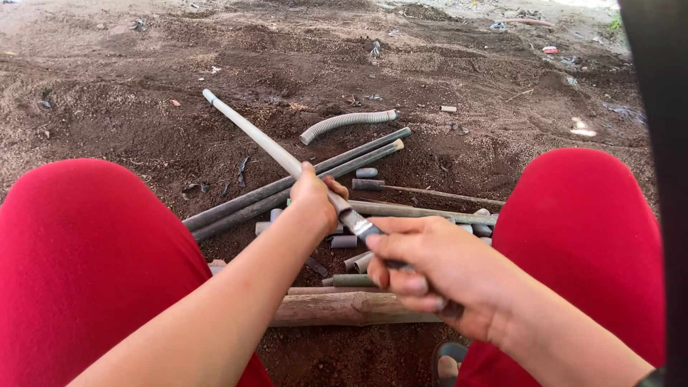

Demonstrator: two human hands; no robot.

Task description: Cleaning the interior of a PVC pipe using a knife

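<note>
My left hand (314, 199) grips a long grey plastic pipe (251, 132) that slants up and away to the left over the dirt. My right hand (430, 266) is closed around a dark tool handle; its metal blade (358, 223) lies against the pipe just beside my left hand. Both hands work between my knees, which are covered in red cloth (86, 244). A thick wooden log (344, 308) lies crosswise under my hands.
Two long dark pipes (301, 179) lie diagonally on the soil, with several short cut pipe pieces (344, 241) around them. A grey corrugated hose (347, 122) lies further back. A thin pipe (430, 213) runs to the right. A sandalled foot (448, 362) shows below.
</note>
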